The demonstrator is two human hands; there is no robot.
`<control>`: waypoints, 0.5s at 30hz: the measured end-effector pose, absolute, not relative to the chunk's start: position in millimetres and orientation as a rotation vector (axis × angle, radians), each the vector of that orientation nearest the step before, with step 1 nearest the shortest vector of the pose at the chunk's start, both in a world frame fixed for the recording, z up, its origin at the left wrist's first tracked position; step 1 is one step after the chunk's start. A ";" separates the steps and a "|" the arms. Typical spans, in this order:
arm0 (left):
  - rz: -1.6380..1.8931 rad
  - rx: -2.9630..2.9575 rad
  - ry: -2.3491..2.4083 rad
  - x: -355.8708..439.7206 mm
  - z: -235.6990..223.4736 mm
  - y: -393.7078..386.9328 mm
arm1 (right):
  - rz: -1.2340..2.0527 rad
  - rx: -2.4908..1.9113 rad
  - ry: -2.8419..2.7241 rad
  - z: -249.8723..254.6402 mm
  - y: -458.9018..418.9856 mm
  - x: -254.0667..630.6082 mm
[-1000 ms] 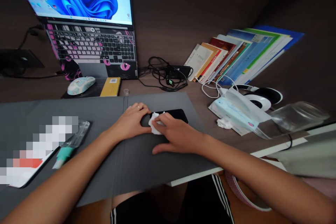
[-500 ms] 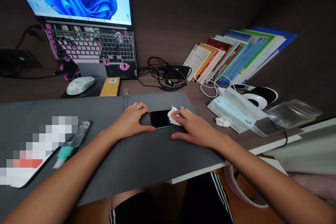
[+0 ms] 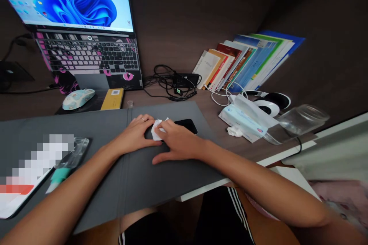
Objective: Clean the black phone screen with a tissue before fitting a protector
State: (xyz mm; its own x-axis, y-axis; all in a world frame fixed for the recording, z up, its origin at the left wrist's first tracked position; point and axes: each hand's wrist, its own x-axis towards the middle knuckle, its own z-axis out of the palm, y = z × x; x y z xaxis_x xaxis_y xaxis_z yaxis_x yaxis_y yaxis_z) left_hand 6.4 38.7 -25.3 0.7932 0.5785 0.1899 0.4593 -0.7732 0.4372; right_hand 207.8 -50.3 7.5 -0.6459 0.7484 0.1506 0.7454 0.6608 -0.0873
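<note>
A black smartphone (image 3: 187,124) lies flat, screen up, on the grey desk mat (image 3: 143,180). My left hand (image 3: 132,136) steadies its left end, thumb at the near edge and fingers at the far edge. Under the fingertips of my right hand (image 3: 182,142) is a crumpled white tissue (image 3: 156,130), pressed on the left part of the screen close to my left fingers. The right thumb sticks out over the mat. My right hand and the tissue hide the middle of the phone.
An open laptop (image 3: 94,55) stands at the back left, with a mouse (image 3: 78,99) and a yellow box (image 3: 112,99) before it. Books (image 3: 224,65), tangled cables (image 3: 172,84), a tissue pack (image 3: 244,120), headphones (image 3: 268,105) and a clear jar (image 3: 304,120) are toward the right. A clear bottle (image 3: 71,157) lies left.
My right hand has slid left across the screen with the tissue, from the phone's right end to its left end. The left hand stays at the phone. The view has shifted slightly right.
</note>
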 end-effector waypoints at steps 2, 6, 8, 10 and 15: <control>0.450 2.609 0.784 6.3 -26.2 39.3 | 0.046 -1.201 -2.707 6.5 -59.1 203.7; 0.466 2.612 0.803 5.8 -27.6 39.4 | 0.079 -1.254 -2.681 7.6 -80.2 210.5; 0.469 2.609 0.813 5.9 -26.4 38.2 | 0.101 -1.327 -2.677 9.7 -90.4 220.8; 0.464 2.606 0.821 6.5 -24.2 36.8 | 0.103 -1.409 -2.663 12.0 -100.2 234.3; 0.434 2.607 0.833 7.5 -21.2 34.9 | 0.086 -1.543 -2.598 17.2 -117.4 268.7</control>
State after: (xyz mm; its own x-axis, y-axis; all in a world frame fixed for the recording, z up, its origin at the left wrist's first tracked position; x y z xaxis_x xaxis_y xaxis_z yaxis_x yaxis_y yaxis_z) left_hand 7.5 34.9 -21.2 0.7781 0.6029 0.1761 0.4895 -0.7578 0.4314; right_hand 268.7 -117.4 17.2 -0.4737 0.8776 0.0730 0.8709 0.4792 -0.1091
